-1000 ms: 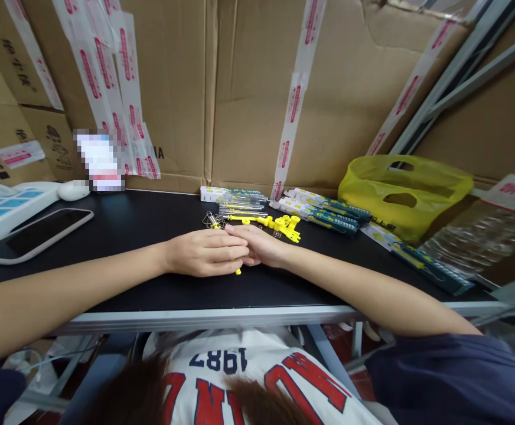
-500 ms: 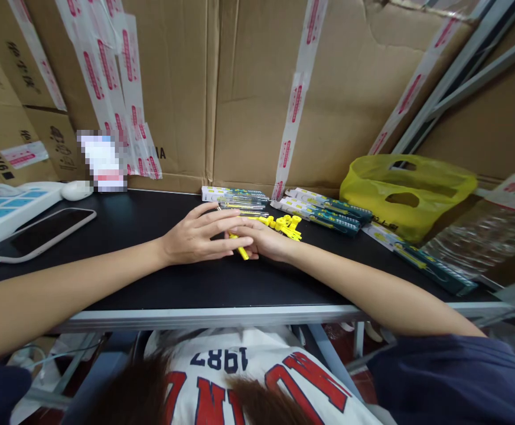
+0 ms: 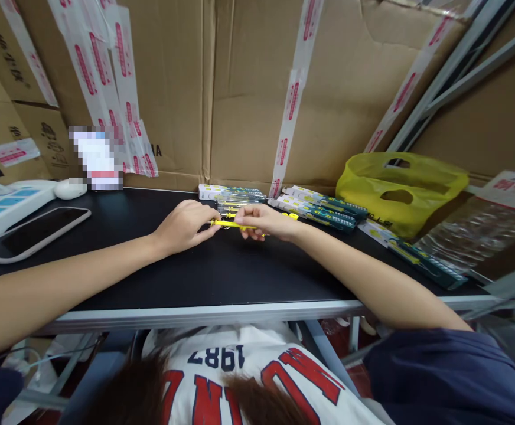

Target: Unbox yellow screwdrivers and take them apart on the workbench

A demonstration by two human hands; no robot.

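A slim yellow pen-like tool lies level between my two hands above the black tabletop. My left hand is closed, thumb and fingers pinching its thin left end. On the other end, my right hand is closed, with the thumb along the yellow shaft and the fingers curled underneath. Just behind the hands, several similar yellow and clear tools lie side by side. Small yellow parts show past my right hand, which partly hides them.
Several printed white-and-teal boxes lie at the back and right, near a yellow plastic bag and a clear bottle. At left are a phone and a white power strip. Cardboard walls the back.
My hands have drawn apart from their overlapped position. The yellow tool has swung from pointing down toward me to lying level, and my left fingers have closed on its end.
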